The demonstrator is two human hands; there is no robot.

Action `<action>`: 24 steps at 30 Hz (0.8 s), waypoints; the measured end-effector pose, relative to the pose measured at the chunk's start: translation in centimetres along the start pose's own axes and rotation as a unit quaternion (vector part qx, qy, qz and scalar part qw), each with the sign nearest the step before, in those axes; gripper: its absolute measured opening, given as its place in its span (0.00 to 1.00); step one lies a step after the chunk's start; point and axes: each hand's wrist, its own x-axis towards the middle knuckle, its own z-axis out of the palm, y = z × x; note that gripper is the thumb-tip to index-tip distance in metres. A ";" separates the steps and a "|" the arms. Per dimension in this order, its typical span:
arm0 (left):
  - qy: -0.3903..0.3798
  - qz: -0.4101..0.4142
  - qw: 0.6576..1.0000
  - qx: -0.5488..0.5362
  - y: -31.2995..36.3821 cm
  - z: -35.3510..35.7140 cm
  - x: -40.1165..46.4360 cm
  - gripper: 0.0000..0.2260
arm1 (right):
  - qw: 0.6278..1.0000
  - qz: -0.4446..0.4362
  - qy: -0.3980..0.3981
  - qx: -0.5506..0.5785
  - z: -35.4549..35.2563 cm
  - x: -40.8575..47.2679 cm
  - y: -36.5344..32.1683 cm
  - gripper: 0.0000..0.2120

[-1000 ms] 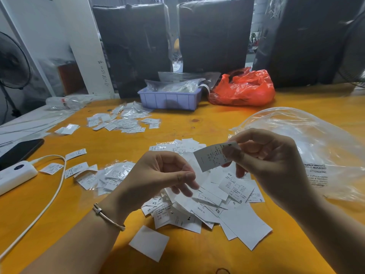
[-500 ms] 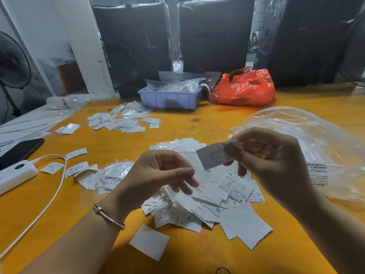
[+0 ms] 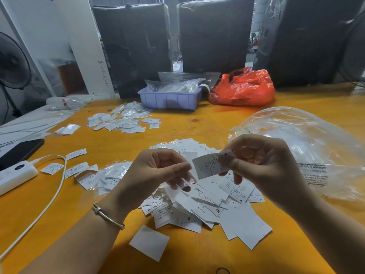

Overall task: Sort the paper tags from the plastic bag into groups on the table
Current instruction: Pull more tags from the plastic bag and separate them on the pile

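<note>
Sorting is partly done: small groups (image 3: 122,123) lie toward the bench's (image 3: 197,260) far-left side, the unsorted pile (image 3: 207,206) mid-bench. Right hand (image 3: 262,165) pinches one paper tag (image 3: 209,165); left hand (image 3: 156,175) curled, apparently empty.

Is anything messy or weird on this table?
Nothing looks broken or spilled. The main pile of paper tags is a jumble, some face down, some reading upside down. One blank white square lies alone near the table's front edge. The right hand pinches a single tag above the pile.
</note>
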 end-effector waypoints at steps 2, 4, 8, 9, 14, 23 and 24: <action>-0.004 0.001 1.000 -0.005 0.0 0.0 0.0 0.04 | 1.000 0.005 -0.009 0.005 0.0 0.0 0.1 0.07; -0.020 -0.003 1.000 -0.003 0.0 -0.1 0.0 0.05 | 1.000 0.005 -0.005 0.011 0.0 0.0 0.2 0.08; -0.038 -0.011 0.999 -0.001 -0.1 0.0 0.1 0.04 | 0.998 0.031 0.011 0.050 -0.3 0.2 0.3 0.05; -0.037 -0.011 0.999 -0.003 -0.1 -0.1 0.2 0.03 | 0.998 0.036 0.011 0.044 -0.3 0.2 0.3 0.03; -0.037 -0.008 0.999 -0.008 -0.3 -0.1 0.2 0.02 | 0.998 0.050 -0.022 0.039 -0.1 0.1 0.5 0.02; -0.033 -0.016 0.999 -0.020 -0.4 -0.1 0.3 0.04 | 0.990 0.101 -0.062 0.076 -0.4 0.2 0.6 0.06; -0.035 -0.018 0.999 -0.021 -0.3 0.0 0.3 0.04 | 0.989 0.105 -0.062 0.078 -0.5 0.3 0.6 0.05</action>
